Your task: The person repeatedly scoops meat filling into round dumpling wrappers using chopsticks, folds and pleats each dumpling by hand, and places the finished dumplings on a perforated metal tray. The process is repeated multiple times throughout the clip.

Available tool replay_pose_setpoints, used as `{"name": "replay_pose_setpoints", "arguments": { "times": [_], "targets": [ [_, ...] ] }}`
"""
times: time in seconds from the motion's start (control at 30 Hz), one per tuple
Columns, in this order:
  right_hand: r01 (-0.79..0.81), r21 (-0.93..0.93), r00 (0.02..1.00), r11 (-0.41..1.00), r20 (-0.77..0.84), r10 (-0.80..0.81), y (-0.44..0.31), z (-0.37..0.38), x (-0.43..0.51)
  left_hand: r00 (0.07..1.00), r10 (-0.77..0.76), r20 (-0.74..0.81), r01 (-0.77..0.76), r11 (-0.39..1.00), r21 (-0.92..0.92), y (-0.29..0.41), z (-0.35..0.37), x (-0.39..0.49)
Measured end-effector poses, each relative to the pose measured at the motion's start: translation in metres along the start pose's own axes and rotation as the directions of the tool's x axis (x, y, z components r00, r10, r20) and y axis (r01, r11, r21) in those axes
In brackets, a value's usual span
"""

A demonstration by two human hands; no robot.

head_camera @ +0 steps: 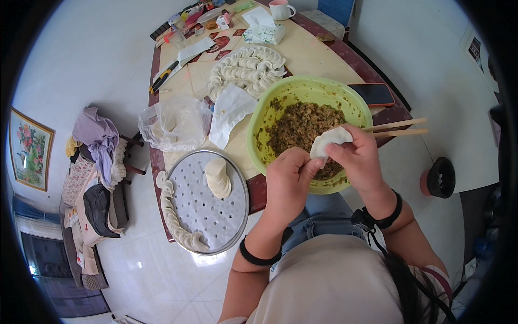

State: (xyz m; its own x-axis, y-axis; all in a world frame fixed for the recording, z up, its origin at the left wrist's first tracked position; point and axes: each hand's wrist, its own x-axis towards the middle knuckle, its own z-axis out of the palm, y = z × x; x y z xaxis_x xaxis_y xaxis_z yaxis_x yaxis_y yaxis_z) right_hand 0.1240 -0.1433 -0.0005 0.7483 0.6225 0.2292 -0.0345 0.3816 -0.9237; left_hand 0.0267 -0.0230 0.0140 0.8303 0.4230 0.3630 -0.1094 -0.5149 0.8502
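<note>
A half-moon dumpling [328,139] is pinched between both hands above a light green plastic bowl [259,121]. My left hand [288,178] grips its left corner with thumb and bent forefinger. Along the right side of its curved edge, my right hand [361,156] presses with the thumb in front and fingers behind. Brown minced filling [303,121] lies in the bowl and is smeared up its wall. A pair of wooden chopsticks [400,128] sticks out past the bowl's right rim, their other ends hidden by my right hand and the bowl.
Left of the bowl, a perforated metal tray [194,214] holds a stack of round wrappers [217,178] and a curved row of dumplings [174,214]. Behind are a plastic bag [176,121], white paper [230,113] and a plate crowded with dumplings [247,71]. A phone [372,94] lies right.
</note>
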Motion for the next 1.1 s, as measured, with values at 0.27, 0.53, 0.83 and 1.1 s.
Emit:
{"name": "replay_pose_setpoints", "arguments": {
  "times": [0.27, 0.53, 0.83, 1.1],
  "targets": [
    [0.025, 0.095, 0.998, 0.995, -0.054, -0.02, 0.002, 0.004, 0.0, 0.997, 0.065, -0.033, -0.065, 0.998, -0.004, -0.003, 0.001, 0.001],
    [0.021, 0.167, 0.997, 0.986, -0.078, -0.008, 0.003, 0.008, -0.001, 0.993, 0.108, -0.05, -0.106, 0.993, 0.046, -0.004, 0.0, -0.001],
    [0.042, -0.035, 0.998, 0.999, -0.052, -0.044, 0.004, 0.008, 0.0, 0.973, -0.229, 0.001, 0.196, 0.83, -0.523, 0.001, 0.01, -0.004],
    [0.244, -0.283, 0.969, 0.928, 0.025, -0.247, -0.008, 0.006, 0.006, 0.968, -0.245, 0.059, 0.224, 0.729, -0.647, 0.0, 0.005, -0.008]
  ]
}}
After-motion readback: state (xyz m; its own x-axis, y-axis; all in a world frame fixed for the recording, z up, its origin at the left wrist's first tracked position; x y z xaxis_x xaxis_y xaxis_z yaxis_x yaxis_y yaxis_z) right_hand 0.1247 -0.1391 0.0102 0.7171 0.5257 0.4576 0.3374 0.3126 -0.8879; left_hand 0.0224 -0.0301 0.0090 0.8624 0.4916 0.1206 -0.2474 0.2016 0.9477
